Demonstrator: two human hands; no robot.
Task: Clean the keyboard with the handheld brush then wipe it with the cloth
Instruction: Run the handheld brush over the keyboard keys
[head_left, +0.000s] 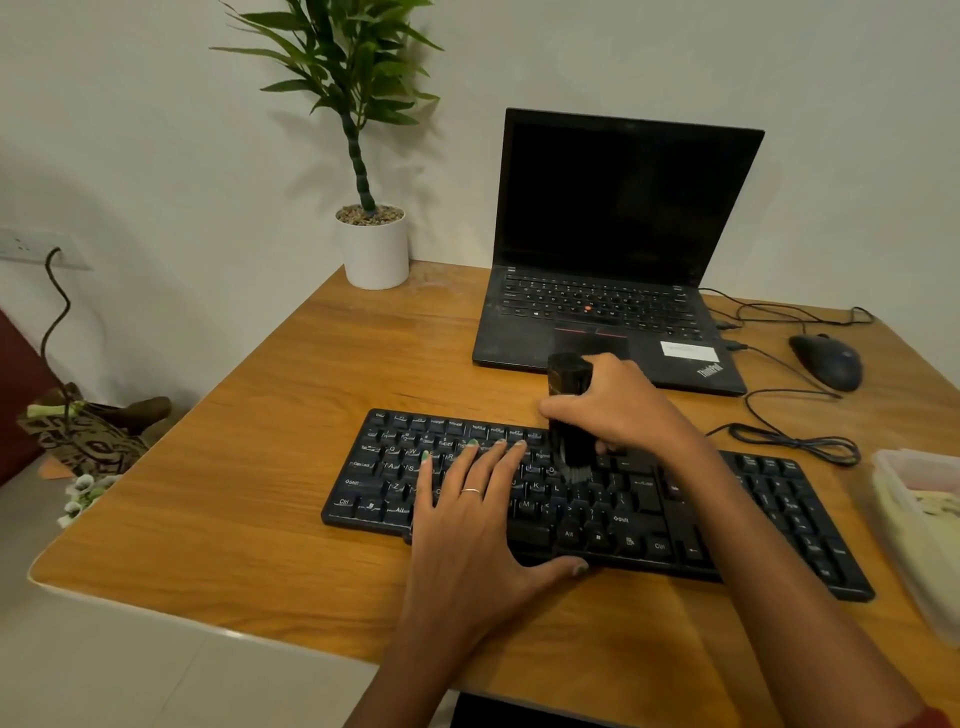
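Note:
A black keyboard (644, 512) lies across the wooden table (249, 499), slightly angled. My left hand (475, 525) rests flat on its left-middle keys, fingers straight and spread, thumb at the front edge. My right hand (621, 402) grips a black handheld brush (571, 415) held upright, its bristles down on the keys near the keyboard's middle. A cloth shows only as pale material inside the plastic container (919, 525) at the right edge; I cannot tell for sure that it is the cloth.
An open black laptop (613, 249) stands behind the keyboard. A black mouse (826, 361) and loose cables (795, 441) lie to the right. A potted plant (374, 244) stands at the back left corner. A bag (88, 431) sits on the floor at left.

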